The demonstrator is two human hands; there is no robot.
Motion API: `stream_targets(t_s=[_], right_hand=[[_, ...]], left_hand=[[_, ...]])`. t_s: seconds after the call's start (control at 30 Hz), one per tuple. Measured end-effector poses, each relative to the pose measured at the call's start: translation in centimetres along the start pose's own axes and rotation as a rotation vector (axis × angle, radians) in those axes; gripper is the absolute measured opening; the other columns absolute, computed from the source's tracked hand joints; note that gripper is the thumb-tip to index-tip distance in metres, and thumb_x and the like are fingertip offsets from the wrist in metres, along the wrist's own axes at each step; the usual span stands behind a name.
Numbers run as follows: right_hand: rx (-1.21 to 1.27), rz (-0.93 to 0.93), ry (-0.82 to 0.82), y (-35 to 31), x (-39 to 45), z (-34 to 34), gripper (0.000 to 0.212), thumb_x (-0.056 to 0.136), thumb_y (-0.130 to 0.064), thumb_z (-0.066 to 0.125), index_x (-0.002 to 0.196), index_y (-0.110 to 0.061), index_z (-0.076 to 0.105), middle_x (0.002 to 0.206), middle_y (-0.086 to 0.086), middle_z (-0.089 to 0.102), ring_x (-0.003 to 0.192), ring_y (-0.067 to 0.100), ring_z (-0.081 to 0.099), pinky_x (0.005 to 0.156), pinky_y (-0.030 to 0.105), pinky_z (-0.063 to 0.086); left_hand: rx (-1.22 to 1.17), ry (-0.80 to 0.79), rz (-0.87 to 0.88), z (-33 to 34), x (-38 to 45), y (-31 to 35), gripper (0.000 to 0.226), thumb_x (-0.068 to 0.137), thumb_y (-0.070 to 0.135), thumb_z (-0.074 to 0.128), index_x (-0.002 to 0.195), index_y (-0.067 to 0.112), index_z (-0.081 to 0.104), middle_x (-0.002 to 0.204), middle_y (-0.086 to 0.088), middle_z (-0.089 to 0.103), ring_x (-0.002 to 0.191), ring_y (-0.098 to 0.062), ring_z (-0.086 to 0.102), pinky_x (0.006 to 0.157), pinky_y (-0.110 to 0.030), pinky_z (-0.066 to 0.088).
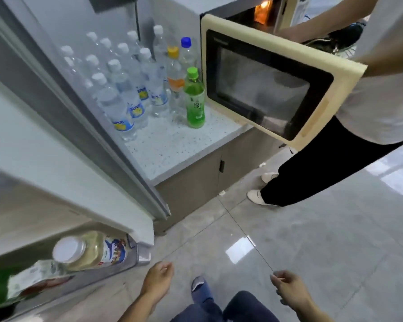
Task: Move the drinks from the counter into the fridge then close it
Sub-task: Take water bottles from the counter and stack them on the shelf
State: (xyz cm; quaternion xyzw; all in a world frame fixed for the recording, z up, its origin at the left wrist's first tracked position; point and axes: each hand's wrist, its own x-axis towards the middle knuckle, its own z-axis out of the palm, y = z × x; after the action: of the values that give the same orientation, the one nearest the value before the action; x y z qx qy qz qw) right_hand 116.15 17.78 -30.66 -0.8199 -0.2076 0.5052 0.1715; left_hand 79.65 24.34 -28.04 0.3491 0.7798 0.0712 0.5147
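Several clear water bottles point(123, 105) with white caps stand on the speckled counter point(172, 149), beside a green tea bottle point(194, 101), an orange-capped bottle point(174, 75) and a blue-capped bottle point(187, 51). The fridge door point(63, 163) stands open at the left. Its lower shelf holds a pale yellow bottle point(91, 251) with a white lid. My left hand point(158, 278) hangs low near the door shelf, fingers loosely curled, holding nothing. My right hand point(289, 285) hangs at the lower right, also empty.
Another person in a white top and black trousers point(323, 163) stands at the right by an open cream microwave door point(272, 82) that juts out over the counter. Grey tiled floor point(312, 240) lies ahead; my foot point(200, 289) is below.
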Motion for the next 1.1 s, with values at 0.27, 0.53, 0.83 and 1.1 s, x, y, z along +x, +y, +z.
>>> stream_targets(t_s=[0.27, 0.53, 0.83, 1.1], right_hand=[[-0.209, -0.255, -0.231, -14.5, 3.5, 1.6, 0.007, 0.090, -0.005, 0.066, 0.085, -0.001, 0.069, 0.074, 0.010, 0.066, 0.063, 0.018, 0.052, 0.059, 0.026, 0.044], [-0.286, -0.568, -0.469, -31.4, 6.6, 4.8, 0.011, 0.092, -0.013, 0.066, 0.102, -0.011, 0.069, 0.094, 0.006, 0.070, 0.087, 0.022, 0.065, 0.086, 0.040, 0.053], [-0.119, -1.220, -0.531, -50.4, 0.6, 11.7, 0.039, 0.091, -0.023, 0.066, 0.129, -0.024, 0.056, 0.123, -0.009, 0.059, 0.101, 0.005, 0.061, 0.075, 0.013, 0.049], [-0.156, -1.574, -0.420, -65.0, -4.5, 17.6, 0.051, 0.094, -0.008, 0.055, 0.143, -0.011, 0.044, 0.144, 0.004, 0.047, 0.134, 0.016, 0.040, 0.099, 0.001, 0.018]], left_hand=[[-0.201, 0.090, -0.010, 1.3, -1.5, 5.8, 0.029, 0.098, 0.039, 0.051, 0.105, 0.014, 0.065, 0.109, -0.007, 0.069, 0.103, -0.024, 0.065, 0.094, -0.043, 0.054], [-0.509, 0.286, 0.095, 2.7, -1.7, 17.7, 0.009, 0.096, 0.035, 0.058, 0.102, 0.034, 0.064, 0.109, 0.010, 0.067, 0.103, -0.010, 0.064, 0.093, -0.043, 0.055], [-0.925, 0.906, 0.245, -7.9, 2.2, 33.5, 0.038, 0.092, 0.029, 0.064, 0.127, 0.033, 0.051, 0.116, 0.011, 0.063, 0.099, -0.003, 0.063, 0.074, -0.023, 0.055], [-0.837, 1.222, 0.291, -19.0, 5.8, 41.6, 0.062, 0.092, 0.027, 0.063, 0.148, 0.029, 0.035, 0.149, 0.004, 0.037, 0.134, -0.012, 0.041, 0.096, -0.022, 0.033]])
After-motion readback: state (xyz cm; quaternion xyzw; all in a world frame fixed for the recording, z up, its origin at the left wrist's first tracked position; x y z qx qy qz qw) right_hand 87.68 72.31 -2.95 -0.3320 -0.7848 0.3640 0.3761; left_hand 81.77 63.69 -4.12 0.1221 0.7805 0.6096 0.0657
